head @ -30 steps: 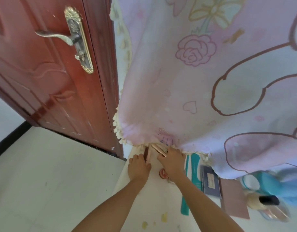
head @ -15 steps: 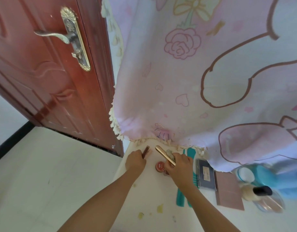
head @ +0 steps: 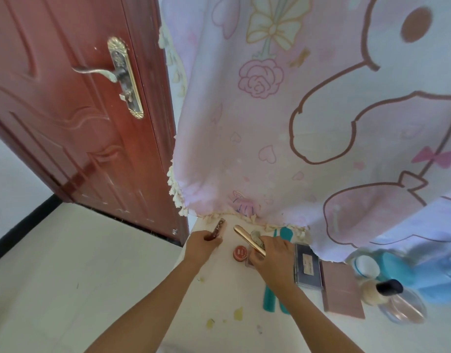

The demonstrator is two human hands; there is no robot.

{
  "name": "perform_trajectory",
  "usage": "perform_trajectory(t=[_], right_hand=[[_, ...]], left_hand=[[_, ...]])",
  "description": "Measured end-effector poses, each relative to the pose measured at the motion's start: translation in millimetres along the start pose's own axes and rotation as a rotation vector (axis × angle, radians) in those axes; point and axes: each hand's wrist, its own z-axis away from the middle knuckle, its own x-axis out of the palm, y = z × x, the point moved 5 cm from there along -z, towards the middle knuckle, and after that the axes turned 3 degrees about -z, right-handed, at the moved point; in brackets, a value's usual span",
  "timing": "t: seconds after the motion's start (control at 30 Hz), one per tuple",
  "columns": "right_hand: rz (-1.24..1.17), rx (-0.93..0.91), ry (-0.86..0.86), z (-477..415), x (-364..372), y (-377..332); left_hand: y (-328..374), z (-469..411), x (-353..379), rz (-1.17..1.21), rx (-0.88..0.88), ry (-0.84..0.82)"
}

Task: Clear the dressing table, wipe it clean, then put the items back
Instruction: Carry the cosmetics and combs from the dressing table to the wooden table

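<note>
My left hand (head: pixel 202 244) grips a slim dark red tube (head: pixel 217 229) near the back left corner of the white dressing table (head: pixel 219 296). A long gold tube (head: pixel 247 239), together with a small silvery item, is held in my right hand (head: pixel 272 253). Between my hands a small round red tin (head: pixel 241 252) sits on the table. Right of my right hand lie teal combs (head: pixel 269 296), a dark palette (head: pixel 308 266) and a pink flat case (head: pixel 342 289). Further right stand a black-capped bottle (head: pixel 382 289) and a clear jar (head: pixel 403 308).
A pink printed cloth (head: pixel 308 123) with a fringed hem hangs over the back of the table and hides what is behind it. A red-brown door (head: pixel 79 110) stands at the left, white floor below it. Blue containers (head: pixel 423 276) sit at the far right. Yellowish stains mark the tabletop.
Both hands have drawn back from under the cloth's hem towards me, carrying the red tube and the gold tube. The round red tin has come into view between them.
</note>
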Motion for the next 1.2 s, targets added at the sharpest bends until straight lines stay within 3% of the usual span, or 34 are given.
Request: perform_trajectory(t=[0.1, 0.27, 0.73, 0.9, 1.2], right_hand=[[-0.006, -0.071, 0.048, -2.2, -3.8, -12.7], [-0.088, -0.226, 0.094, -3.9, -3.8, -52.8], [-0.478, -0.711, -0.234, 94.1, 35.4, -208.3], [-0.563, -0.899, -0.355, 174.6, 32.4, -279.9], [-0.722, -1.179, -0.308, 394.3, -42.2, -403.6]], left_hand=[[5.0, 16.4, -17.8, 0.185, -0.011, 0.038], [-1.5, 52.8, -60.5, 0.226, -0.021, 0.157], [-140.5, 229.4, -155.5, 0.379, -0.342, 0.684], [-200.1, 339.4, -179.8, 0.507, -0.429, 0.915], [-302.9, 621.1, -200.3, 0.575, -0.564, 1.305]])
